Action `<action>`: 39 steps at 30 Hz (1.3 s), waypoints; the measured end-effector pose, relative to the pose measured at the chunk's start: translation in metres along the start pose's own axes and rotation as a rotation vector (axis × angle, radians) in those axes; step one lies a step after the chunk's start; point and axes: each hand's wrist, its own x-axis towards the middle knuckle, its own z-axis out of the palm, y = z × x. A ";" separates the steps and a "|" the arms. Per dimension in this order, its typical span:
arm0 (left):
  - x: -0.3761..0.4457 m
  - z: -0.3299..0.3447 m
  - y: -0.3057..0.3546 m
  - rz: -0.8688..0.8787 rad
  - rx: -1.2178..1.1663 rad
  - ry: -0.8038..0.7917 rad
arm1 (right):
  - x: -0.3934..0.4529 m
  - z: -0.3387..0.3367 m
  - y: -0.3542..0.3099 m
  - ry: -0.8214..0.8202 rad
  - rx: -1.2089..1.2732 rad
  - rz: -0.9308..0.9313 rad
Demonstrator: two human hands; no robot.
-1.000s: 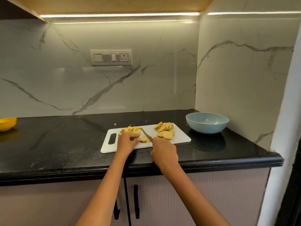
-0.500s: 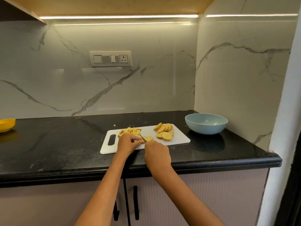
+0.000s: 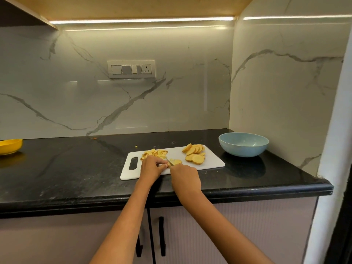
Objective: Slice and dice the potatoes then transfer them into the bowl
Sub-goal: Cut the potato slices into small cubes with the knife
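A white cutting board [image 3: 213,162] lies on the black counter. Round potato slices [image 3: 194,153] are heaped at its right end, and diced pieces [image 3: 154,153] sit at its back left. My left hand [image 3: 152,167] pinches a potato slice [image 3: 176,161] in the middle of the board. My right hand [image 3: 185,180] grips a knife [image 3: 169,161], its handle hidden in my fist; the short blade rests on that slice. A pale blue bowl [image 3: 243,144], nothing visible inside, stands right of the board.
A yellow bowl [image 3: 9,146] sits at the far left of the black counter [image 3: 66,172]. A stray potato bit [image 3: 136,146] lies behind the board. Marble walls close the back and right. Cabinet doors with black handles [image 3: 161,236] are below.
My right hand has moved left toward my left hand, bringing the knife down onto the slice in the middle. My left hand stayed put.
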 end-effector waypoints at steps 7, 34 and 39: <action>0.003 0.001 -0.006 -0.097 -0.038 0.084 | 0.006 0.009 0.016 0.014 0.196 0.098; 0.055 0.026 -0.004 0.340 0.413 -0.229 | 0.114 0.040 0.068 0.411 0.528 0.106; 0.065 0.018 -0.018 0.354 0.479 -0.125 | 0.132 0.040 0.075 0.459 0.456 0.071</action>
